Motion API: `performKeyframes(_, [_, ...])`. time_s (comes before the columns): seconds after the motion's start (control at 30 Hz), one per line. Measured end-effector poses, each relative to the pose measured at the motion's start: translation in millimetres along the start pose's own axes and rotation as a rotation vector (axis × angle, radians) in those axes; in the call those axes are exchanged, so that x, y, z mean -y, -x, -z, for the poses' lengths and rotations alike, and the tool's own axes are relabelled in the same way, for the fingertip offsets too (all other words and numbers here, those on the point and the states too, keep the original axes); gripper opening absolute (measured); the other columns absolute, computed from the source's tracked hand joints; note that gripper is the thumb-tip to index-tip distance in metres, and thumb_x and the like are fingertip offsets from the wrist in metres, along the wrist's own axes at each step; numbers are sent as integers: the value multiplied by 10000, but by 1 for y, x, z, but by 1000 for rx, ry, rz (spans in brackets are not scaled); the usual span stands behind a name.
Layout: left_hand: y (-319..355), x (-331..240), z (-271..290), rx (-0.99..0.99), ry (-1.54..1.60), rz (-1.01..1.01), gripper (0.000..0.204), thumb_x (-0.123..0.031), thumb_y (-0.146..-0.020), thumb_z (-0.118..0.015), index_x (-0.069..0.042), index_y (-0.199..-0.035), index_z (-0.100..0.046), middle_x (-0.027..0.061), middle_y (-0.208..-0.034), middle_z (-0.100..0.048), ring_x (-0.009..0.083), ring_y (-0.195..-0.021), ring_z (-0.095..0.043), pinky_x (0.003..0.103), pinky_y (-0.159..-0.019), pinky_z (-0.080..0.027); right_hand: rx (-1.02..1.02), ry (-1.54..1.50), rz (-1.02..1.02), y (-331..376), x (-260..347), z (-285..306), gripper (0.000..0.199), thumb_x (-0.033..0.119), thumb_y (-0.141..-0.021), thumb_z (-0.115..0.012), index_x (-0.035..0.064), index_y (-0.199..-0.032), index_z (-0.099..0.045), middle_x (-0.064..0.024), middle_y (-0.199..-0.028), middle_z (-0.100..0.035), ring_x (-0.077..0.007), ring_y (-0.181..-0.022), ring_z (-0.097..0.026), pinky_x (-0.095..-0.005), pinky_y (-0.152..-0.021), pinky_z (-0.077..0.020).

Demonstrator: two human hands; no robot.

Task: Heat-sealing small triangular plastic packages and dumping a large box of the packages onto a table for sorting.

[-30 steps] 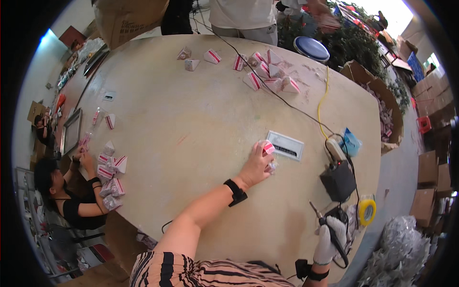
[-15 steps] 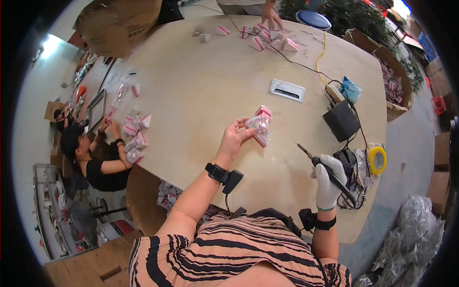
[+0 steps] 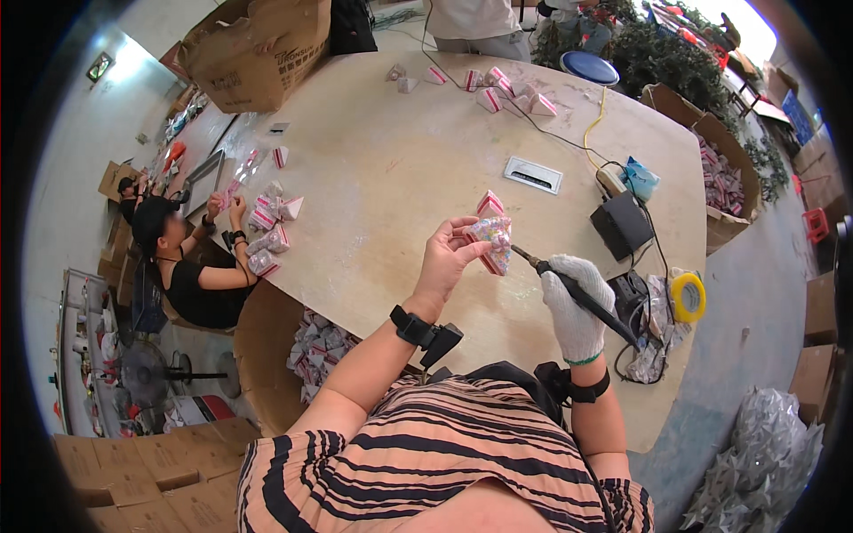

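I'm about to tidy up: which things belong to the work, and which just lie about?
In the work:
- speckled wedge, in the left hand
- black pen-shaped tool, in the gloved right hand

Apparently just lying about:
- yellow tape roll
- blue packet

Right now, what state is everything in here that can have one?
Left grip: bare, pinching speckled wedge
Speckled wedge: held
Right grip: gloved, wrapped around black tool
Black tool: tip toward speckled wedge, contact unclear
Left carton: open, holding wedges
Right carton: open, holding wedges
Fan: running or stopped, unclear
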State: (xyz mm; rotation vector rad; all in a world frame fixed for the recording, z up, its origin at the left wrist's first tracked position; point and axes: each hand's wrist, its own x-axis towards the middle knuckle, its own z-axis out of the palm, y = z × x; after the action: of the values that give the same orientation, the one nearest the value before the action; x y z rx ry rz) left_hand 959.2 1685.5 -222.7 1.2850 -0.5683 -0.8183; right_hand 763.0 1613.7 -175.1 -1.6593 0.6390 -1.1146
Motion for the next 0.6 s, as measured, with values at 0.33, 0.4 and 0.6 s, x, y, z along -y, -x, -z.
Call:
performKeyframes(0.33, [10,-6,-6,4,-35,-43,427,-21,-756,-728,11,-1138,-541,84,-988,-627,128,-905,-599,268,-816,-516,-12,52,31,11,1,4,174,28,-767,-707,1,-920,-629,-115,-870,-671,-178,-746,-650,-280,-696,-516])
performKeyframes(0.4, [12,-7,-6,10,-85,-31,425,-10,-778,-712,16,-1159,-524,92,-995,-614,146,-928,-607,271,-817,-516,-12,50,33,12,1,5,175,28,-768,-706,1,-922,-628,-115,-867,-670,-176,-742,-648,-279,-695,-515])
performKeyframes(0.6, [13,-4,-2,1,-68,-55,428,-38,-755,-743,-4,-1137,-554,80,-972,-607,137,-899,-604,269,-789,-525,2,29,21,12,2,3,175,25,-772,-703,0,-930,-631,-107,-860,-670,-153,-725,-635,-268,-686,-511])
